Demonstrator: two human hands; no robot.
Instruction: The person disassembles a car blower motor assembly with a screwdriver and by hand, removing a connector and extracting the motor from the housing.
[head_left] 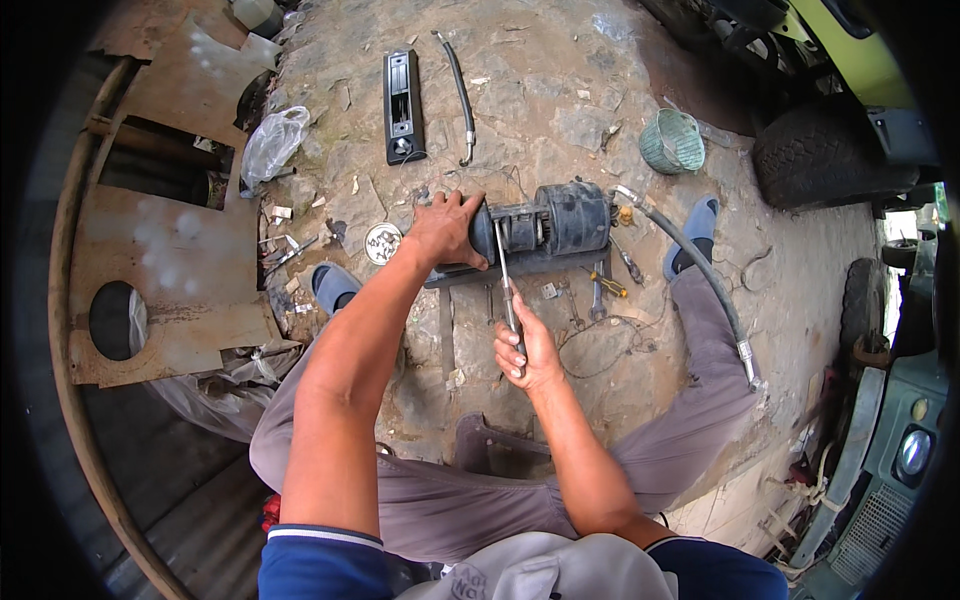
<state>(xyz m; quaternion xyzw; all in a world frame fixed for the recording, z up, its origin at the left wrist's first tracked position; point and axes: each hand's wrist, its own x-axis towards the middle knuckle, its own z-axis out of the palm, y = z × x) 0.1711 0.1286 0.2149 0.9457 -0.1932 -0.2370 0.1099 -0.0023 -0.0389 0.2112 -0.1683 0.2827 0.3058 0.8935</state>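
A black blower-like unit with two rounded drums [575,218] lies across the ground in front of me. My left hand [447,228] rests over its left drum, fingers spread and thumb pressed against the side. In my right hand [527,342] is a screwdriver [505,270], its dark handle wrapped by my fingers. The metal shaft points up into the gap between the drums; its tip is too small to make out. Just right of the unit lie a yellow-handled tool [610,286] and a wrench [598,298].
Ahead lie a long black panel [404,105] and a short hose [460,95]. A longer hose [700,260] arcs over my right leg. A small round dish [382,243] holds small parts, and a green basket [672,141] stands farther right. Rusty sheet metal [180,270] leans at left; a tyre [825,150] is far right.
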